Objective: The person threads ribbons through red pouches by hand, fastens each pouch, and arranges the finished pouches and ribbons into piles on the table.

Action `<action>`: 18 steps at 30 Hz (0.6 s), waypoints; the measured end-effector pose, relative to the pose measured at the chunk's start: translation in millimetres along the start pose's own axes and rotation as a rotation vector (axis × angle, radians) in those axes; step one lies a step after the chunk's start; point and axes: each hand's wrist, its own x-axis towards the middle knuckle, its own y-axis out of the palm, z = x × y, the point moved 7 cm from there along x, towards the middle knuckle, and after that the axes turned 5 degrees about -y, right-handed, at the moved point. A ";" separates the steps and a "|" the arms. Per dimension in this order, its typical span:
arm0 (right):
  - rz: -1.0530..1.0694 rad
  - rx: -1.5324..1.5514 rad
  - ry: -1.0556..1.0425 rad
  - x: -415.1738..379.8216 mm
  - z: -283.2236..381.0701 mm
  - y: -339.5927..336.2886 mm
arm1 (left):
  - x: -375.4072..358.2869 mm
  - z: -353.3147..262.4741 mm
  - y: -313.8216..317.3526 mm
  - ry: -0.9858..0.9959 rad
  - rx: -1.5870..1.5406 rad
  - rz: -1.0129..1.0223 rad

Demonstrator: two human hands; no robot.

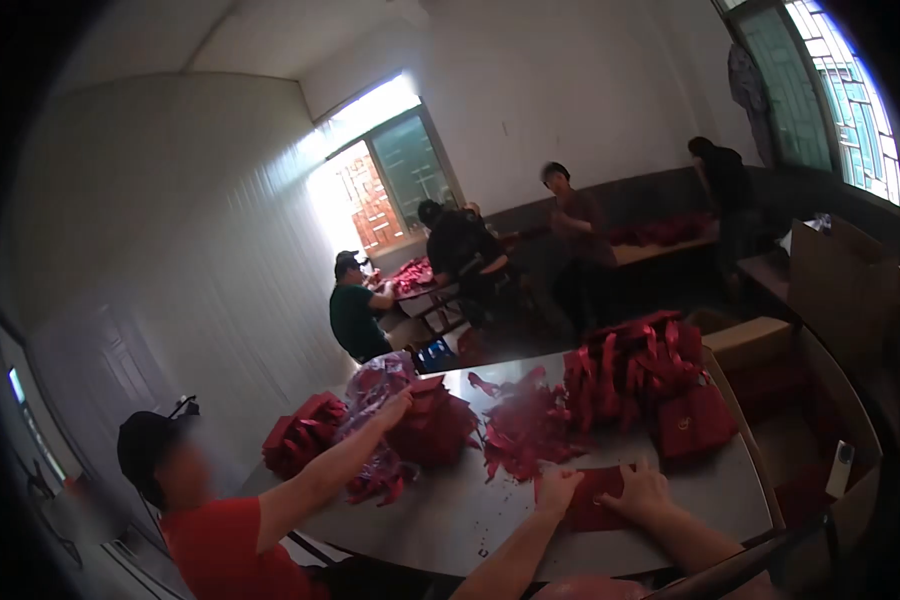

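A flat dark-red bag (592, 512) lies on the table directly in front of me. My left hand (558, 490) has its fingers closed on the bag's left edge. On the right side of the same bag rests my right hand (644, 494), its thumb spread away from the fingers and touching the red surface. Just beyond my hands is a loose heap of red ribbons (530, 425). A finished-looking red bag with a small emblem (692, 422) sits to the right, against a pile of red bags with ribbon handles (630, 365).
At left, a co-worker in a red shirt (235, 545) reaches over the table (420, 530) to stacked red bags (430, 425) beside clear plastic wrap (378, 385). An open cardboard box (760, 345) adjoins the table's right edge, with a phone-like object (841, 468) on it. Several people work behind.
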 end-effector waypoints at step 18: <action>0.163 -0.121 -0.027 -4.1 -15.1 -7.7 | 19.9 52.4 52.7 -0.072 -0.400 0.422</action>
